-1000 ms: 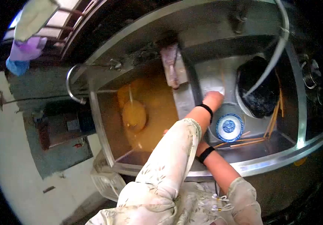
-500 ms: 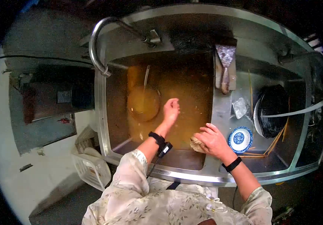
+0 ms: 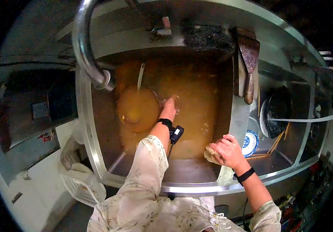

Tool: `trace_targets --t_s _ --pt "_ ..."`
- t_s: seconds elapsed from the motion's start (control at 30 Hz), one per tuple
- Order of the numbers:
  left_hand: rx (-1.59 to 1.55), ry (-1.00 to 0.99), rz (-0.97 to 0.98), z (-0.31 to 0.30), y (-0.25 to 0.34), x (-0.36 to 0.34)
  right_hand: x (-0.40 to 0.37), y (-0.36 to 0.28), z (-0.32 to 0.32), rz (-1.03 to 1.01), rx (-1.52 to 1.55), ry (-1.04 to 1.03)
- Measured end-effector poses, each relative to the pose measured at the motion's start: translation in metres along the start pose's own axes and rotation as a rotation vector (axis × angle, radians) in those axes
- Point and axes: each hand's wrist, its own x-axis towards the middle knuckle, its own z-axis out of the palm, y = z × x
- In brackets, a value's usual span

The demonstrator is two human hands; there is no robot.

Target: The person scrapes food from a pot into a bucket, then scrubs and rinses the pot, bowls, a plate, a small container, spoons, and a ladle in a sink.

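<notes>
Left arm: extended forward over the left basin point(image 3: 189, 171), sleeve to the forearm, wrist fairly straight. Left hand point(image 3: 168, 109): at the brown water point(image 3: 197, 87), just beside the pan's right side; fingers partly submerged and blurred, so whether they are open or closed, or touch the pan, cannot be told.

Right arm: bent inward from the right, forearm slanting forward and left. Right hand point(image 3: 229, 151): back uppermost, at the front end of the divider point(image 3: 239, 120); fingers curled round a scrubber.

Scrubber point(image 3: 211, 154): tan, in the right hand, over the left basin's right edge; exposed end toward the left; long axis hidden by the grip.

Pan point(image 3: 135, 112): round, in the water, left half of the left basin. Handle point(image 3: 141, 75): pale, pointing away from the person, its long axis running nearly front to back, leaning slightly right.

Scraper point(image 3: 250, 58): on the divider's far end, blade away, grip toward the person.

Bowl point(image 3: 250, 143): blue and white, right basin.

Labels: white patch on the black device point(image 3: 177, 132) at the left wrist; illegible.
</notes>
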Motion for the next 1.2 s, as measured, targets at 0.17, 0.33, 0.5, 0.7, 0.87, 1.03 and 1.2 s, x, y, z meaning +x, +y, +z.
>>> trace_targets --t_s 0.17,0.33,0.5,0.7,0.87,1.03,1.2 --pt "0.318 0.342 0.171 -0.01 -0.028 0.044 0.0 0.0 0.002 0.014 -0.028 0.005" --pt "0.499 0.423 0.231 -0.012 -0.043 0.038 0.0 0.004 0.0 0.018 -0.045 -0.021" --pt "0.521 0.271 0.296 -0.027 -0.039 -0.045 0.0 0.004 0.003 0.012 -0.057 -0.006" --pt "0.537 0.045 0.468 -0.061 -0.085 -0.051 -0.002 0.006 0.002 0.042 -0.04 -0.005" --pt "0.729 -0.213 -0.04 -0.055 -0.045 -0.134 -0.005 0.007 0.004 0.043 -0.054 0.027" --pt "1.3 -0.118 0.735 -0.066 -0.04 -0.122 -0.006 0.004 0.003 0.05 -0.057 0.042" --pt "1.406 0.01 1.237 -0.03 -0.021 -0.095 -0.007 0.004 0.006 0.046 -0.075 0.066"
